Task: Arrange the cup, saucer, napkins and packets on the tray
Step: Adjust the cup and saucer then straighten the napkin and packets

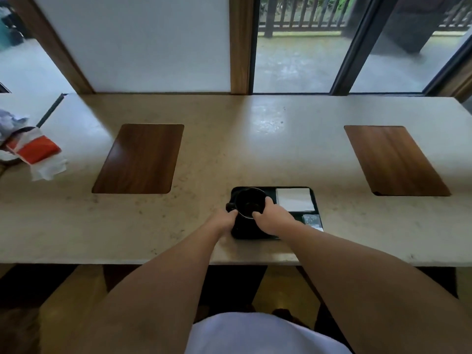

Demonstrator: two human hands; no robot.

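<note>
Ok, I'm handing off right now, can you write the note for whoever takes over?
Left hand: at the cup's near-left side, grip unclear.
Right hand: fingers clasped over the rim of the black cup.
Cup: on the left part of the black tray; saucer not distinguishable under it.
Napkins: stacked at the tray's far right.
Packets: at the near right corner.
Done: napkins and packets placed.
Left: settle the cup, release.

This looks like a café or hotel lounge: a long pale stone desk (255,149) runs along tall windows (301,47) facing a railed terrace (301,21), with wooden placemats (139,158) inset at each seat and a black serving tray (315,200).
</note>
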